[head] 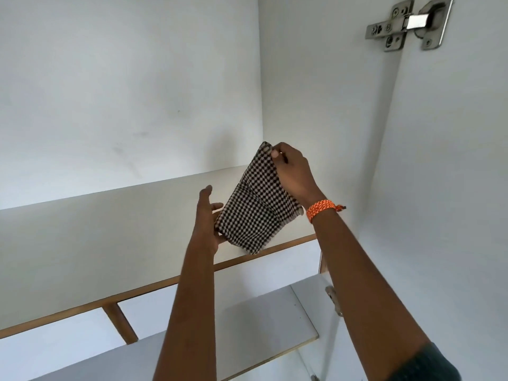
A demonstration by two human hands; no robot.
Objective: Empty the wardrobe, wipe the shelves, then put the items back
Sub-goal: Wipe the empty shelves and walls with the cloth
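Wardrobe (132, 78) standing bare-shelved while I am holding a checked cloth (255, 204) above its upper shelf (110, 229).

I am pinching the cloth's top corner with my right hand (294, 174) and cupping its lower edge in my left hand (209, 215), fingers loosely curled. It is hanging limp, soft and light, so corners look best to hold. Both shelves in view are holding nothing.

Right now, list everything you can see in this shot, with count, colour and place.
cloth: one, black-and-white checked, held above the upper shelf
shelves: two, white with wood edges, upper one across the middle, another below
hinges: two, metal, one top right, one lower right by the door
wristband: one, orange, on the right wrist
left hand: holds the cloth's lower edge
right hand: pinches the cloth's top corner
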